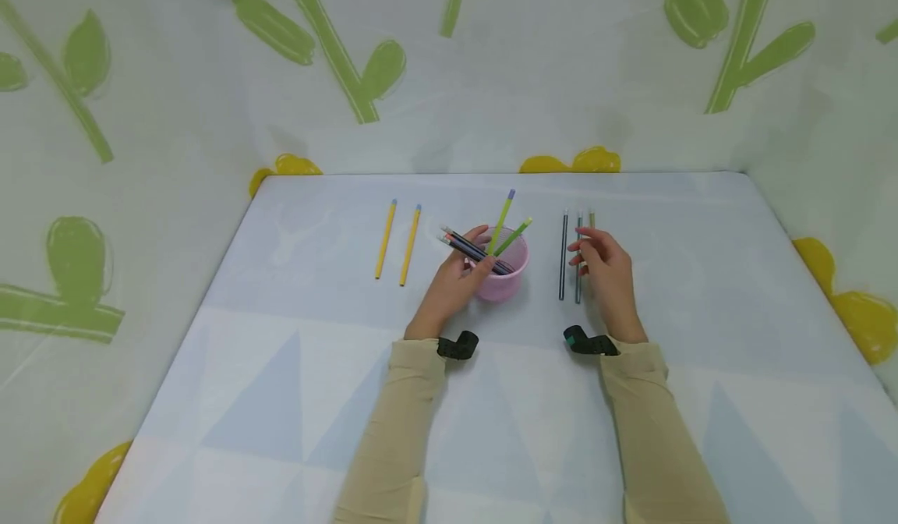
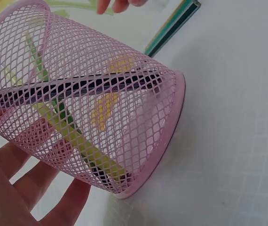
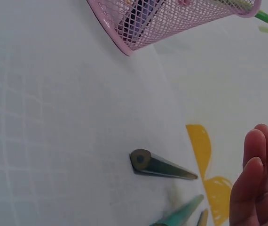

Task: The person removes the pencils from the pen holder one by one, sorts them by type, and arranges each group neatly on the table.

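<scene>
My left hand [image 1: 447, 294] holds a pink mesh pencil cup [image 1: 500, 290], with fingers along its far left side and thumb near the rim. Inside the cup, several dark pencils [image 1: 459, 245] lean left over the rim, and a lime pencil [image 1: 502, 217] and a green pencil [image 1: 517, 234] lean right. My right hand [image 1: 612, 278] hovers over the pencils on the right, fingers loosely bent. Nothing is between its fingertips [image 3: 254, 176] in the right wrist view. Below it lie a dark pencil [image 1: 563, 263], a teal-grey pencil [image 1: 578, 290] and a third pencil [image 1: 592, 217], partly hidden by the hand.
Two yellow pencils [image 1: 386, 239] lie side by side on the table left of the cup. The table [image 1: 266, 399] has a pale cover with blue triangles. Behind and beside it hangs white cloth [image 1: 491, 95] with green leaves and yellow shapes.
</scene>
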{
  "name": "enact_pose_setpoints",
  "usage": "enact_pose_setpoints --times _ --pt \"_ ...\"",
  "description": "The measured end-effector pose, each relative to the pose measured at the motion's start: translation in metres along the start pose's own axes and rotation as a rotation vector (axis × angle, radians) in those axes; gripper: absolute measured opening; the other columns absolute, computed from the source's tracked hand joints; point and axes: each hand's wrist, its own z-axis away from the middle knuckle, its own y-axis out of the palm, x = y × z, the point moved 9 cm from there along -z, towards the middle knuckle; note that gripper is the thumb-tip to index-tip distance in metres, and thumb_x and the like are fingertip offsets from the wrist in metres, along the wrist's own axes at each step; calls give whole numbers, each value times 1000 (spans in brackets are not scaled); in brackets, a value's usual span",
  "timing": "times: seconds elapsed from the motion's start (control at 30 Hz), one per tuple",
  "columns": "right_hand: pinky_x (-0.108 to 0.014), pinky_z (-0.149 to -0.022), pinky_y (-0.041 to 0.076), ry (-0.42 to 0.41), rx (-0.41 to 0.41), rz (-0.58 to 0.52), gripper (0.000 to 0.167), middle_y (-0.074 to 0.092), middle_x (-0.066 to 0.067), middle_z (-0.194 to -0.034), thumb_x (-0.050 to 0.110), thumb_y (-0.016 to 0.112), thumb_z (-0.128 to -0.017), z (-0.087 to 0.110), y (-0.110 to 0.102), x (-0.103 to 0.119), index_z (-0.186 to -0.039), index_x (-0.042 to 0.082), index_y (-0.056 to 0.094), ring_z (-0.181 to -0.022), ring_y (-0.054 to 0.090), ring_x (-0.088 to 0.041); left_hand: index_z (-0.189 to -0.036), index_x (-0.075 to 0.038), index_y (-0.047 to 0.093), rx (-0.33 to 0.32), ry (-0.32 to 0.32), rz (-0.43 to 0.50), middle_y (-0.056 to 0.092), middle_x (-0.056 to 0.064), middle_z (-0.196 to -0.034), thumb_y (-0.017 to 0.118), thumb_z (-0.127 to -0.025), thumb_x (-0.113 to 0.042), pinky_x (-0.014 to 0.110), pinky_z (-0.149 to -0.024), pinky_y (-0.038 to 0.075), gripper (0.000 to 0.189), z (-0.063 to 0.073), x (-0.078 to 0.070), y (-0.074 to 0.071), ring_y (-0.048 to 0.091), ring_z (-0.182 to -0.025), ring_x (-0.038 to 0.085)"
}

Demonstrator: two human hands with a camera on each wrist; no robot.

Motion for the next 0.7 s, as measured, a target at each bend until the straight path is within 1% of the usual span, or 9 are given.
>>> enact_pose_setpoints --times 0.1,0.2,0.3,0.37,0.43,0.53,0.6,0.7 --pt "-23 -64 47 -19 10 -1 36 58 -8 -100 34 44 -93 1 6 1 -122 14 52 -82 56 -22 -135 -39 31 -18 5 -15 47 -9 -129 38 -89 -54 33 -88 39 50 1 -3 -1 44 -114 8" --pt "-23 -67 48 -69 20 -18 40 58 -7 -101 39 45 -92 1 14 -1 -122 14 51 -84 56 -19 -134 -41 33 -43 1 -33 48 -11 -128 36 -91 -51 31 -89 39 44 2 -3 -4 44 -115 8" --pt "-22 -71 48 -115 59 -41 40 58 -7 -104 40 46 -91 1 26 4 -122 16 51 -88 57 -17 -134 -38 37 -80 5 -41 49 -12 -127 36 -92 -47 30 -88 40 42 2 -4 -10 45 -114 7" --pt "-23 -74 48 -133 103 -60 40 57 -8 -108 37 47 -91 4 34 10 -123 13 51 -92 56 -18 -132 -36 41 -110 1 -53 51 -13 -124 37 -93 -46 28 -86 42 41 3 -4 -13 47 -112 5" --pt "-27 -80 46 -142 159 -82 39 54 -8 -114 33 48 -92 8 43 17 -124 10 49 -98 55 -19 -129 -34 46 -142 7 -66 52 -13 -123 40 -92 -44 26 -84 43 39 4 -5 -16 48 -109 5" --pt "-35 -89 42 -139 245 -67 42 49 -5 -124 31 49 -91 15 56 25 -128 10 45 -110 49 -19 -125 -34 51 -188 24 -93 53 -13 -121 44 -91 -42 23 -80 44 36 5 -8 -18 50 -105 3" --pt "-40 -95 37 -119 305 -64 44 43 -2 -131 30 50 -91 19 65 27 -131 14 41 -118 42 -18 -123 -33 53 -214 38 -113 53 -14 -121 46 -91 -40 21 -79 45 34 4 -10 -20 50 -104 2" --pt "-41 -99 30 -75 378 -37 49 34 3 -139 30 51 -90 25 77 27 -136 23 35 -126 32 -15 -121 -32 56 -252 46 -143 54 -14 -118 49 -90 -38 19 -76 45 32 4 -12 -24 51 -102 1"
